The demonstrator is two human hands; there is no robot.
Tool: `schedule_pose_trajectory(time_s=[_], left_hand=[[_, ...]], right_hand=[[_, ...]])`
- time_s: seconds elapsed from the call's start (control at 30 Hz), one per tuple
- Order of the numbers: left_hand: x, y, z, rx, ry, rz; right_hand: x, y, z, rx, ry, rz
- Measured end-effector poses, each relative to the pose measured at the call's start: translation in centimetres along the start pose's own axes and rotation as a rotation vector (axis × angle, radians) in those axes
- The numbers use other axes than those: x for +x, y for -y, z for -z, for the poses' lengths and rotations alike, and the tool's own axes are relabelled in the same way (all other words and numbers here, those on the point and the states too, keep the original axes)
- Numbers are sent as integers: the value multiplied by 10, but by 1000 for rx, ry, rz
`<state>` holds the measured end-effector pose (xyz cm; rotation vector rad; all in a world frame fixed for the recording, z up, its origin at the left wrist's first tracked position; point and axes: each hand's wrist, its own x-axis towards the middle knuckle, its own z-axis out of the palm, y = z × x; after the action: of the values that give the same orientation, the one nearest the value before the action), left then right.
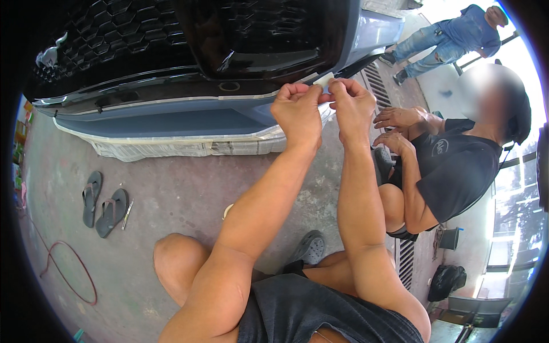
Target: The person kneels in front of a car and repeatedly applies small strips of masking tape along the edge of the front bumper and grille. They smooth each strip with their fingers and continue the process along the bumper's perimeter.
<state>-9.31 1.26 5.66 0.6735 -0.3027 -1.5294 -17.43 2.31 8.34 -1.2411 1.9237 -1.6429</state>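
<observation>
Both my arms reach up to the front bumper (189, 121) of a car, which is matte grey with pale masking tape along its edges. My left hand (299, 113) is closed, thumb and fingers pinched together. Beside it my right hand (353, 108) pinches too, almost touching the left. A short pale strip of masking tape (324, 82) stretches between the fingertips of both hands, next to the bumper's right end. Glossy black grille (137, 34) lies above the bumper. Newspaper masking (189, 147) hangs along its lower edge.
To my right a person in a black shirt (457, 171) squats close by, hands near my right wrist. Another person in jeans (437, 43) stands farther back. Flip-flops (112, 212), a pen-like tool (127, 214) and a red hose (91, 280) lie on the concrete. A drain grate (374, 83) runs alongside.
</observation>
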Motion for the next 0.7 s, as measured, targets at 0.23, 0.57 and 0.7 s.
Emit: schedule_pose_trajectory(time_s=[0.23,0.57,0.7], left_hand=[[-6,-2,-6,-230,-123,195],[1,17,-1,-86,-66,-117],[2,22,-3,-129,-89,-109]], right_hand=[[-1,5,-3,48,-13,-63],[0,0,-6,93,37,-9],[2,-4,-7,133,25,-23]])
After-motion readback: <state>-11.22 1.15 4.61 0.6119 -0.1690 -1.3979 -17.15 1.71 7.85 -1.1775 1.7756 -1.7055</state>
